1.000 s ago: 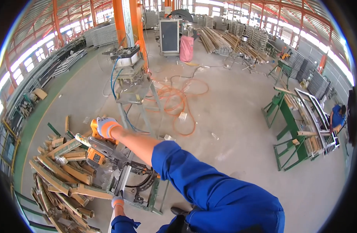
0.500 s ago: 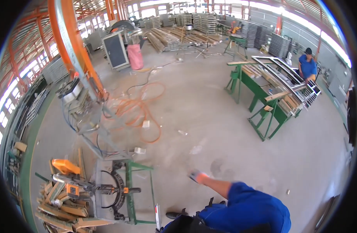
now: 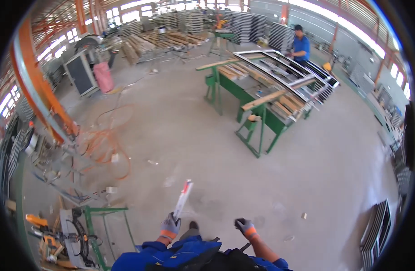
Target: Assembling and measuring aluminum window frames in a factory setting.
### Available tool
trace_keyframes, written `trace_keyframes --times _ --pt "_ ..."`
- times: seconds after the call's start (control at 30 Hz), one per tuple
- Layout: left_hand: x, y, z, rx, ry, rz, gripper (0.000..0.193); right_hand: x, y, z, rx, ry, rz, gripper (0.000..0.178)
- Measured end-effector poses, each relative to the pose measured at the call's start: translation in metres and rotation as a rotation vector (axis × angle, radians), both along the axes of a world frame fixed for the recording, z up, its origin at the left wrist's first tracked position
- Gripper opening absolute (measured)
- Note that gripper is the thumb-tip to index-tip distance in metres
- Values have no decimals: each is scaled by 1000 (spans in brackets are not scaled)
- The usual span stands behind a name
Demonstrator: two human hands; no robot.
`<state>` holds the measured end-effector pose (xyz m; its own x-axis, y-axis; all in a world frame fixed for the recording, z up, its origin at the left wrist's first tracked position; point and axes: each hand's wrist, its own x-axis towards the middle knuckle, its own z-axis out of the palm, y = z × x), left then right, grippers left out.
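Observation:
My left hand (image 3: 170, 224), in a grey glove with an orange cuff, is closed round the lower end of a long white strip (image 3: 183, 198). The strip slants up and away from me, with a red mark near its far tip. Whether it is plastic or metal I cannot make out. My right hand (image 3: 246, 226), gloved alike, hangs over the floor to the right of my body. Its dark fingers are curled in, and nothing shows in them.
Ahead to the right, a green workbench (image 3: 270, 126) carries wood pieces and black-and-white frames (image 3: 279, 74); a person in blue (image 3: 301, 47) stands behind it. An orange-and-black saw (image 3: 49, 235) is at lower left. Orange hose (image 3: 103, 144) coils by a pillar. Stacked frames (image 3: 375, 235) lie lower right.
My view has swung right, so the saw slid left and the workbench came nearer the middle. My left hand and most of the white strip came into view. My right hand's fingers now look curled.

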<state>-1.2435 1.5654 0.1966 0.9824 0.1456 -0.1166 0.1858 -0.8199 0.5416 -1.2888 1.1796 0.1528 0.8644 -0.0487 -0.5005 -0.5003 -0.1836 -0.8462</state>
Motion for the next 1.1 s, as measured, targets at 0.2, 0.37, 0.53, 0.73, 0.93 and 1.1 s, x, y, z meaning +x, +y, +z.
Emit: trace_keyframes --times 0.2,0.37,0.53,0.73,0.93,1.1 --pt "135 -169 44 141 89 -831 45 123 18 113 18 -365 -7 42" --pt "256 -318 4 201 6 -1239 41 183 -111 58 399 -216 -651 46" --pt "339 -407 12 267 -43 -1482 36 131 -286 40 453 -510 -1510 50" --pt "475 -504 -7 657 -51 -1492 37 19 -457 21 193 -574 -2189 67" --pt "550 -615 8 706 28 -1392 40 76 -560 -7 362 -423 -2189 69" --pt "612 -708 26 510 -35 -1183 49 244 -716 29 378 -402 -1811 33"
